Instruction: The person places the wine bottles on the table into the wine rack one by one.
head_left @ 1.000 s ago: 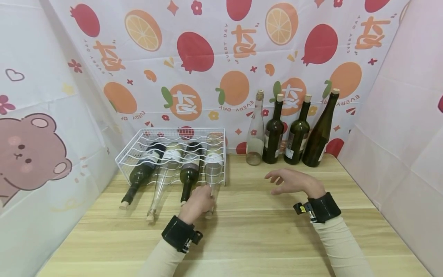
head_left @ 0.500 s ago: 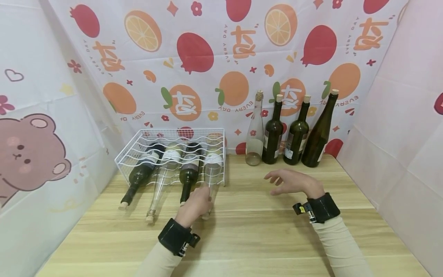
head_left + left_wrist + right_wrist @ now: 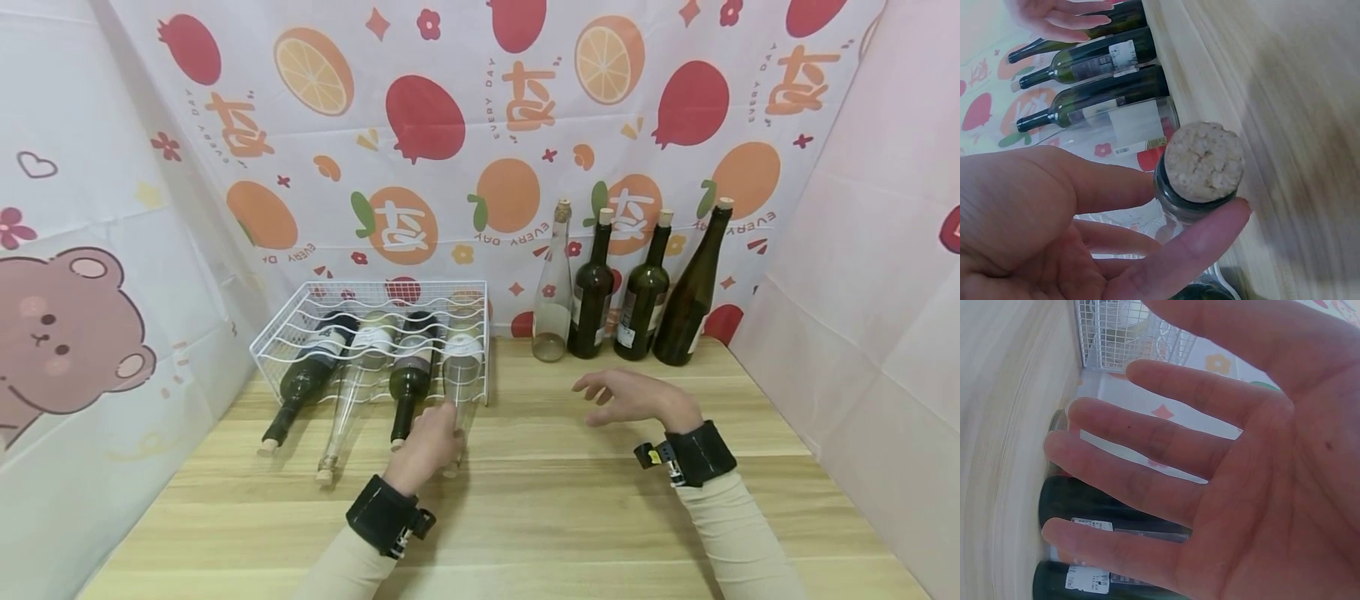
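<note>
My left hand (image 3: pixel 423 446) pinches the neck of a clear glass bottle (image 3: pixel 462 371) between thumb and fingers. This bottle lies on its side in a white wire bottle rack (image 3: pixel 488 358), at the rack's right end. Its cork (image 3: pixel 1204 161) faces the left wrist camera, and the hand covers part of the neck in the head view. Beside it in the rack lies a dark green wine bottle (image 3: pixel 410 379). My right hand (image 3: pixel 633 396) hovers over the wooden table with fingers spread and nothing in them, in front of the standing bottles.
Further left in the rack lie another clear bottle (image 3: pixel 366 354) and a dark bottle (image 3: pixel 303 379), necks toward me. Along the back wall stand a corked clear bottle (image 3: pixel 551 321) and three dark ones, including a slender bottle (image 3: pixel 686 304) at the right. Printed cloth surrounds the table (image 3: pixel 585 525).
The head view has shifted very slightly. My left hand stays on the clear bottle's neck with only a small movement, and the right hand keeps its place.
</note>
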{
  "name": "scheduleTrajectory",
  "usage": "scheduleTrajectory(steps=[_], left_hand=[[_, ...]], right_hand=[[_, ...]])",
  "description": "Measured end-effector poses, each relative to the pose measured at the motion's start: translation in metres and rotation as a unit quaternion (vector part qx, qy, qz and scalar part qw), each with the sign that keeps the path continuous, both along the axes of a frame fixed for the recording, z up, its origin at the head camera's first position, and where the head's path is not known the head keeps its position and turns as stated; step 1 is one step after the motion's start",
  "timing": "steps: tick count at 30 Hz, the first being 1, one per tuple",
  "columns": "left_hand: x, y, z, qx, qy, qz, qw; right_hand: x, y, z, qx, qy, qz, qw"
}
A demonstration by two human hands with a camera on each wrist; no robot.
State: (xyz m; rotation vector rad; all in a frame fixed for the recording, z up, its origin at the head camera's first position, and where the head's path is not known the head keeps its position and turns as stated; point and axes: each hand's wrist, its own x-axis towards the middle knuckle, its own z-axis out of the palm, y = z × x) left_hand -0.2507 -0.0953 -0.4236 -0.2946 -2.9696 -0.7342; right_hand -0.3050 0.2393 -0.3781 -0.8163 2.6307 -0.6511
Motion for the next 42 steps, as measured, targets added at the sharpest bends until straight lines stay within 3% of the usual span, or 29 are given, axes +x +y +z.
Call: scheduleTrajectory(steps=[13,20,31,42], left_hand=[[0.0037,0.0033,-0.0018,-0.016,0.045,-0.008,0.9988],[0.0013,0.004,-0.0018,-0.021,0.029,-0.016,0.9993],[0.0002,0.004,-0.0057,-0.026,0.038,-0.027,0.9986],[0.0044,0.0067,-0.0006,-0.021,0.042,-0.03,0.9985]], right_hand=[[0.0,0.0001,-0.0003,0.005,0.005,0.002,1.0],[0.0006,-0.0005,0.0007,0.005,0.007,-0.002,1.0],[0.0005,0.0001,-0.0015,-0.002,-0.001,0.002,1.0],[-0.0019,-0.0012,-0.0027,0.004,0.007,0.003,1.0]])
